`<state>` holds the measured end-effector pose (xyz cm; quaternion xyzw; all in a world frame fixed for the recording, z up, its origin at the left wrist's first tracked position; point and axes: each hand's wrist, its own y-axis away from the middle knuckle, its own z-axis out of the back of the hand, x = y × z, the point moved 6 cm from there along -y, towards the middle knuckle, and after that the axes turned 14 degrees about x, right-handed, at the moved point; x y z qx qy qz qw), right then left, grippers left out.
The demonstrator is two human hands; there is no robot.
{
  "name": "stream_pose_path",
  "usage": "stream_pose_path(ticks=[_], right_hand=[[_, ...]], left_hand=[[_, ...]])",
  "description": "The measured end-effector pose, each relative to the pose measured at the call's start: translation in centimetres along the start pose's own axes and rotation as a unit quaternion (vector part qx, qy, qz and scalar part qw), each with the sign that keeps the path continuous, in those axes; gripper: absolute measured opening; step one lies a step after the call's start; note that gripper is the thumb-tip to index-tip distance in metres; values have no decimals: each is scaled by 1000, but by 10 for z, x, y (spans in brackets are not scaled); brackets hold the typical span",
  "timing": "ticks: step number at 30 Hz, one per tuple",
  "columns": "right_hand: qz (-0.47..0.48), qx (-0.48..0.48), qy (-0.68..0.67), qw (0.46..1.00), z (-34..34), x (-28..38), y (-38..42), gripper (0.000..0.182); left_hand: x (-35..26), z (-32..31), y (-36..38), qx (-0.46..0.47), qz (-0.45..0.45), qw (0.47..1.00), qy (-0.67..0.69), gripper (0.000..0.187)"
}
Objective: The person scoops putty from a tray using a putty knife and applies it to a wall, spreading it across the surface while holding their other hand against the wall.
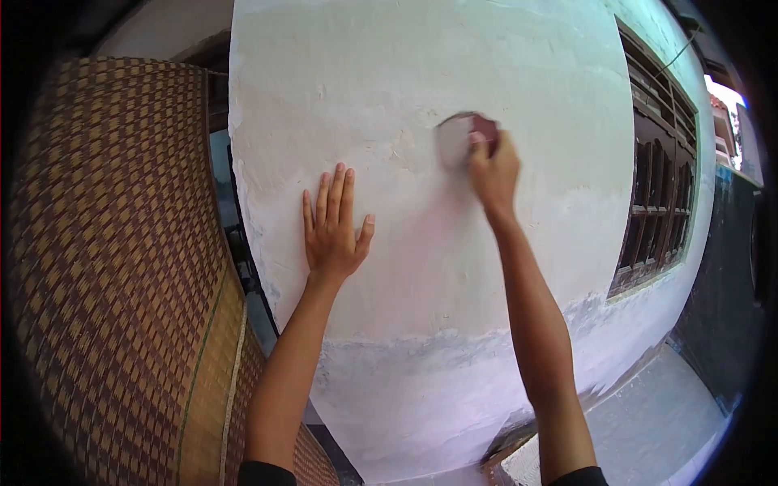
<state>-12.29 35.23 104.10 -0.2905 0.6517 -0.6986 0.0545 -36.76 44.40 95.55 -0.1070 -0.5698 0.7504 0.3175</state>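
Note:
A pale, patchy plastered wall (389,267) stands in front of me. My left hand (332,231) lies flat against it, fingers spread, holding nothing. Higher up and to the right, my right hand (494,170) grips a piece of sandpaper (486,128) at the wall's surface. Its dark reddish-brown side shows near my fingers, and its paler part is blurred by motion. Between the hands, the plaster has small rough marks and chips.
A woven brown-and-tan mat (121,243) hangs at the left, beside the wall's edge. To the right is a dark wooden window (660,182) with bars. A grey ledge (656,413) runs along the lower right.

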Motion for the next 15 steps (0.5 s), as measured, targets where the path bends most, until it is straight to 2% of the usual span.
stream_pose_path(ticks=[2, 4, 6, 7, 8, 10, 11, 12, 15], right_hand=[[-99, -57, -99, 988, 22, -7, -3, 26], [-24, -28, -161, 986, 10, 10, -2, 27], [118, 51, -70, 989, -24, 41, 5, 27], [72, 107, 26, 991, -35, 46, 12, 27], [69, 106, 27, 992, -32, 38, 6, 27], [25, -8, 0, 1000, -9, 7, -21, 27], [-60, -38, -9, 997, 9, -2, -27, 26], [-94, -87, -57, 990, 23, 0, -25, 25], [-63, -48, -131, 988, 19, 13, -25, 26]], left_hand=[[-1, 0, -1, -5, 9, 1000, -2, 71], [-1, 0, 0, -4, 9, 1000, -2, 71], [-1, 0, -1, -5, 6, 1000, -1, 70], [0, 1, -1, -5, 2, 1000, 2, 70], [0, 1, 0, -3, -1, 1000, 6, 70], [-1, -1, 0, 0, 0, 1000, -1, 70], [0, -1, 0, 1, 5, 1000, -9, 70], [1, -1, 0, 2, 6, 1000, -11, 70], [-2, -2, -2, 3, 11, 1000, 5, 71]])
